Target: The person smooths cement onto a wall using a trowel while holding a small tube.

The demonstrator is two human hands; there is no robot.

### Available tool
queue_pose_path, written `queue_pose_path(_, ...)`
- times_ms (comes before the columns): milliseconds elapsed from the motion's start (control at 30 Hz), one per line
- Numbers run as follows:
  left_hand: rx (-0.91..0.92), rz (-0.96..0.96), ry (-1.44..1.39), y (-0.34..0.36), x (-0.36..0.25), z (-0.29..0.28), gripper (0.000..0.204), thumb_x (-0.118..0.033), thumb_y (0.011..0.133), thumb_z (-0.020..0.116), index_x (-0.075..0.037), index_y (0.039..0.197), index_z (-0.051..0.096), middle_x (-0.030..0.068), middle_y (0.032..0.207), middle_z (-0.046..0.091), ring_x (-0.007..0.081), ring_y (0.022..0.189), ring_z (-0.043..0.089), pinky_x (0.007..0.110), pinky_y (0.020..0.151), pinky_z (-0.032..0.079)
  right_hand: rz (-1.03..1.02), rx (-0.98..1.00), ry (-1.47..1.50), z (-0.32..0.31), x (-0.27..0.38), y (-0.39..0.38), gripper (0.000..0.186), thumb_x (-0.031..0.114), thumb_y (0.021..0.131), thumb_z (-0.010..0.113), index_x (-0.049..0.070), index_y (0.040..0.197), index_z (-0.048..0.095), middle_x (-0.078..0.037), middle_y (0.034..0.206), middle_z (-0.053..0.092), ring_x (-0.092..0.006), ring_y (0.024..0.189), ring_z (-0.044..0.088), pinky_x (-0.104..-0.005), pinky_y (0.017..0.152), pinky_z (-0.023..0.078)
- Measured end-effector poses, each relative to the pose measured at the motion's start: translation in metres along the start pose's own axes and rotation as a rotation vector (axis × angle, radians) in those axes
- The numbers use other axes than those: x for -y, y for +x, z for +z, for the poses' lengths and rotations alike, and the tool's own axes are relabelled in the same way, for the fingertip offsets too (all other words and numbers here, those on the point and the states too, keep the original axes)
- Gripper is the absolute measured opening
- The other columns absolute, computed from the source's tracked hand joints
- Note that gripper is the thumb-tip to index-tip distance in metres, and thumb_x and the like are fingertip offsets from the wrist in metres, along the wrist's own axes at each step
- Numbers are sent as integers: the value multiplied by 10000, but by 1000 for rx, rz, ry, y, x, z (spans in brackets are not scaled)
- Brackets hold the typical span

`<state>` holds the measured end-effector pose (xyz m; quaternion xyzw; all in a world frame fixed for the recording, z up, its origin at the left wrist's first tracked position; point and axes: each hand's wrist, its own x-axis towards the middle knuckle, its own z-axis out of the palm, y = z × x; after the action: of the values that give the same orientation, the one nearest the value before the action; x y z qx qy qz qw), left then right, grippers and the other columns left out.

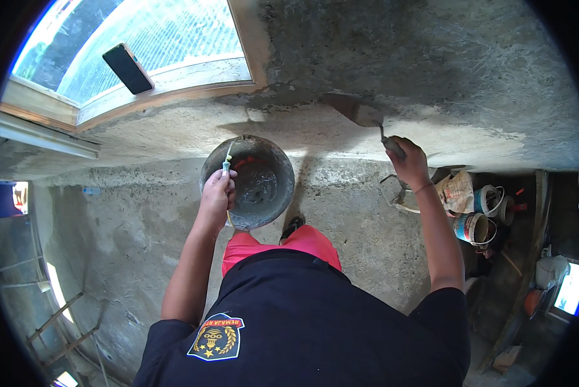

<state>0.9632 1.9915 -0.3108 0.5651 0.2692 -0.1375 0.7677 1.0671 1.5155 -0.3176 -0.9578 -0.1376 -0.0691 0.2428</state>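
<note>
Right hand (410, 158) wrapped round the pointed trowel (362, 114) handle; blade at the plastered wall (444, 90), contact unclear. Left hand (218, 195) clasps the mortar bucket (285, 173) by its handle, in front of the legs. I'd press evenly, leading edge slightly lifted, bucket level beneath.

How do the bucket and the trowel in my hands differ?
The bucket is round and deep; the trowel has a flat, tapering blade.
The bucket looks much wider than the trowel.
The bucket is in your left hand, the trowel in your right hand.
Both are held by their handles.
</note>
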Motion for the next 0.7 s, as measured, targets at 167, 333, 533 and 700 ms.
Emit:
queue_pose_path(167, -12, -9, -9, 1, 4, -1, 213, -256, 1098, 436, -74, 1124, 543, -65, 674, 351, 46, 490, 280, 241, 447, 209, -75, 2, -8, -17, 3, -11, 294, 196, 888, 737, 79, 1155, 693, -119, 1002, 729, -329, 848, 715, -400, 730, 569)
queue_pose_path(333, -18, -50, -11, 5, 11, 5, 209, -261, 1096, 441, -83, 1112, 550, -69, 670, 346, 45, 498, 281, 241, 451, 205, -160, -42, 14, -11, 14, 18, 298, 206, 884, 737, 89, 1154, 687, -112, 1002, 727, -336, 848, 711, -403, 735, 576)
queue_pose_path(533, -7, -42, 23, 5, 15, 3, 217, -270, 1095, 444, -86, 1093, 558, -69, 668, 350, 45, 501, 282, 240, 453, 202, -126, -23, -69, -15, -7, 8, 318, 198, 876, 751, 76, 1161, 683, -128, 1024, 732, -339, 871, 718, -398, 750, 586)
queue_pose_path(700, -25, -47, 4, 3, 18, 0, 210, -265, 1094, 445, -87, 1097, 557, -69, 672, 358, 45, 503, 284, 239, 452, 200, -96, -1, 80, 2, 0, -5, 343, 168, 873, 754, 60, 1190, 677, -143, 1040, 731, -330, 905, 732, -365, 781, 603)
